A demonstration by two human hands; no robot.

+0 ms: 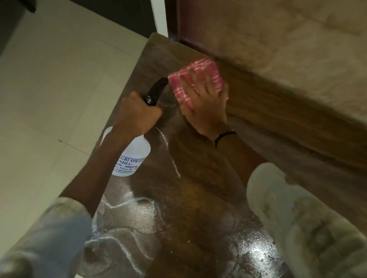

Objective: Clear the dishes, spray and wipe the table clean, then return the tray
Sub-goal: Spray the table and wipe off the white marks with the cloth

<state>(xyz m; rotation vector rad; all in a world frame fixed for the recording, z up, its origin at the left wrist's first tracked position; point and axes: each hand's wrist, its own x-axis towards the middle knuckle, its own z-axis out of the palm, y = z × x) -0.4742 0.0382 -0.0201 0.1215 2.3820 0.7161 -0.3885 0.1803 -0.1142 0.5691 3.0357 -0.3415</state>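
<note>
The dark wooden tabletop (202,180) runs away from the viewer, its right edge tight against a beige wall (290,46) and its far corner beside a dark door frame (172,17). Its left edge is free and drops to a pale tiled floor (46,93), which gives open room on that side. The near half of the tabletop is wet, with shiny streaks and white foamy lines curving across it.

The right hand (204,109) lies flat with fingers spread, pressing a pink and white checked cloth (196,78) onto the tabletop near the far corner, just beside the wall. A black band sits on that wrist.

The left hand (138,115) is curled round the neck of a spray bottle (134,157), holding it over the left edge. Its black nozzle (157,90) points toward the cloth and almost touches it. The white translucent body carries blue print; how much liquid is inside cannot be told.
</note>
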